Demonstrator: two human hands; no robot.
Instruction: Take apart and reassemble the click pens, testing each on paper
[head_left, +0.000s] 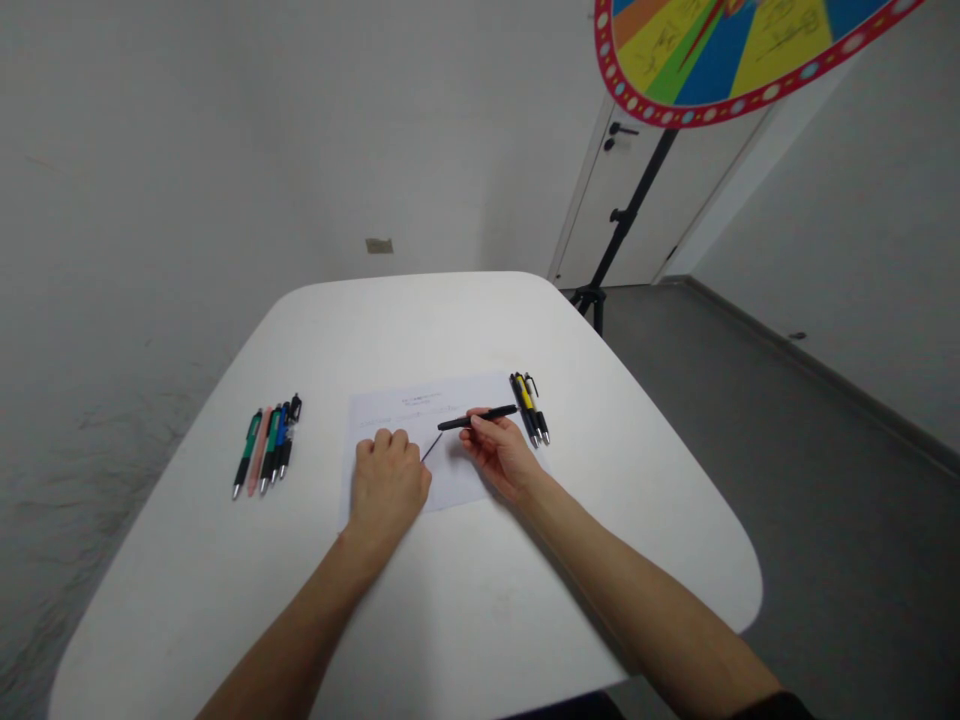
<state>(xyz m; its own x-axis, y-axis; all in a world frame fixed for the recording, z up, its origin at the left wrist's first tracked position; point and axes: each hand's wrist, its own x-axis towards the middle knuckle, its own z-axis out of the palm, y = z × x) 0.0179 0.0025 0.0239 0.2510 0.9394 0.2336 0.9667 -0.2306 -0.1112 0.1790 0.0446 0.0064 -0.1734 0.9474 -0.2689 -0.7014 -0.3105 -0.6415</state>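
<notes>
My right hand (501, 452) pinches a black pen barrel (478, 416) level above a white sheet of paper (450, 440) on the white table (450, 600). My left hand (386, 480) is curled into a loose fist on the sheet's left half. A thin dark rod (432, 447), maybe the pen's refill, sticks out from its fingers toward the right hand. On the paper's right edge lie a black pen and a yellow-and-black pen (529, 408).
A row of several pens (267, 446), green, pink, blue and black, lies at the table's left. Beyond the table stand a colourful prize wheel (720, 60) on a black tripod (619, 235), a white door and white walls. Grey floor is on the right.
</notes>
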